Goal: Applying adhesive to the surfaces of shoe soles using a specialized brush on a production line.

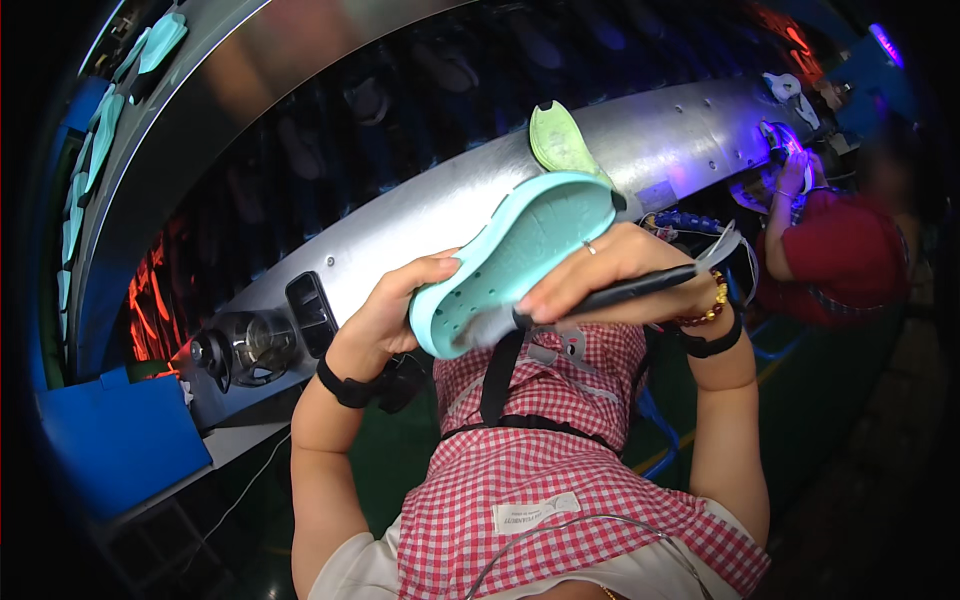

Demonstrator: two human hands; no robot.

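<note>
A turquoise shoe sole (535,225) is held up tilted in front of my apron, its hollow side facing me. My left hand (395,295) is closed on the sole's left edge, thumb on the rim. My right hand (640,270) grips a black-handled brush (632,293), with a clear tube trailing from the handle's right end. The brush head, smeared by motion, is at the sole's lower end, over the small holes. Beyond the sole, a lime-green shoe piece (562,140) with a dark tip lies on the metal ledge.
A curved metal ledge (400,215) runs across, with dark shoe parts behind it. At left stand a clear jar (262,348), a black tray (312,305) and a blue box (120,435). Turquoise soles (165,38) line the upper left. A co-worker in red (835,250) works at right under violet light.
</note>
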